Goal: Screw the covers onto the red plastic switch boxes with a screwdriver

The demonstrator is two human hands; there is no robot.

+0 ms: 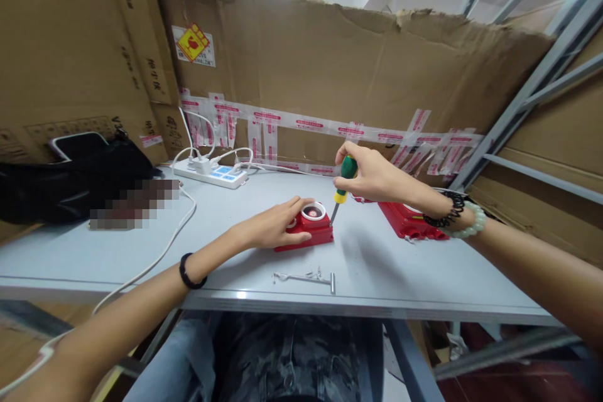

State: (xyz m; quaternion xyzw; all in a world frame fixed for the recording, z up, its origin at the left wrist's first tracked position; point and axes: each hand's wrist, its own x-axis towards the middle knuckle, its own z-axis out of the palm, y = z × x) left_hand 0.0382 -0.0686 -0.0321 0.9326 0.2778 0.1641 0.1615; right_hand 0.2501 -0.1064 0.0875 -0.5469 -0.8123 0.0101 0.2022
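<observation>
My left hand (273, 226) lies flat on a small red device (315, 230) with a white ring on top, pressing it against the grey table (117, 251). My right hand (372, 174) grips a screwdriver (343, 187) with a green and yellow handle. The screwdriver stands nearly upright, and its tip meets the red device's right edge. Several small metal parts and screws (308, 277) lie on the table just in front of the device.
Another red part (409, 221) lies to the right under my right wrist. A white power strip (210, 173) with cables sits at the back left, beside a black bag (80, 179). Taped cardboard walls (330, 75) enclose the back; a metal rack (532, 88) stands right.
</observation>
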